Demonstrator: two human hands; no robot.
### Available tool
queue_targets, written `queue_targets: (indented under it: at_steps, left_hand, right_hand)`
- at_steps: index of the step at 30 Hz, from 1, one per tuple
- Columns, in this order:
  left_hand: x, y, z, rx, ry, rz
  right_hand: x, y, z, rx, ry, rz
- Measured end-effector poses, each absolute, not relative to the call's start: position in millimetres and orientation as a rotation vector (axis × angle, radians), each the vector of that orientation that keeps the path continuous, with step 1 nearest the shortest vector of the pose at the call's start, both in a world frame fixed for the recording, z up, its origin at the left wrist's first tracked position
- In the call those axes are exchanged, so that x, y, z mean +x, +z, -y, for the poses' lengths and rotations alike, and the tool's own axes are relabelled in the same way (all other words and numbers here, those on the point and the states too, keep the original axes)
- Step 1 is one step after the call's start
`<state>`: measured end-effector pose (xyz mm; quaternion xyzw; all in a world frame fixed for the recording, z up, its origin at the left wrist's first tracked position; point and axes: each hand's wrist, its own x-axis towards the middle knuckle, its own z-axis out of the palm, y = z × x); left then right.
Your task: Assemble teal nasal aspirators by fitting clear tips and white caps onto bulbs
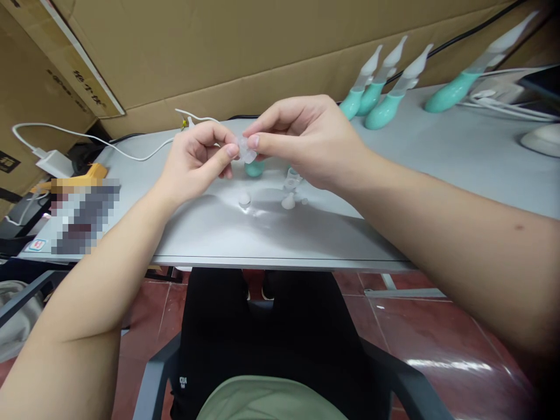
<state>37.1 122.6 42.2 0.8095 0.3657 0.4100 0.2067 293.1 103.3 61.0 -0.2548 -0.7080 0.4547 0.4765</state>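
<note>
Between the fingertips of both hands, above the table, is a small translucent plastic piece [247, 150]. My left hand [195, 154] pinches its left side with thumb and forefinger. My right hand [306, 137] grips its right side the same way. Behind and just below it, part of a teal rubber bulb [254, 169] shows. Below the hands lie a white cap-like piece [244, 200], a second white piece [288, 202] and a tiny white bit [305, 201]. A clear plastic part [292, 178] lies partly hidden beside my right hand.
Several teal bulb aspirators with white tips [382, 111] stand at the back right; another [455, 93] leans farther right. White cables [503, 108] lie beyond. At left are a white charger [56, 163], a yellow tool [94, 173] and a blurred-out object [85, 219]. Cardboard [219, 52] walls the back.
</note>
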Motion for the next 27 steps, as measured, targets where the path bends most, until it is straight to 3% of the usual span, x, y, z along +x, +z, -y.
queue_targets:
  at_steps: [6,14,27]
  left_hand:
    - [40,40,-127,2.09,1.298,-0.942]
    - [48,40,-127,1.921,1.291,-0.903]
    - [48,44,-124,1.785,1.244,-0.865]
  right_hand:
    - [291,59,-108,-0.733,0.843,1.944]
    - [276,25,-137,-0.118,0.709,1.73]
    - [285,22,-140,-0.182,0.388,1.888]
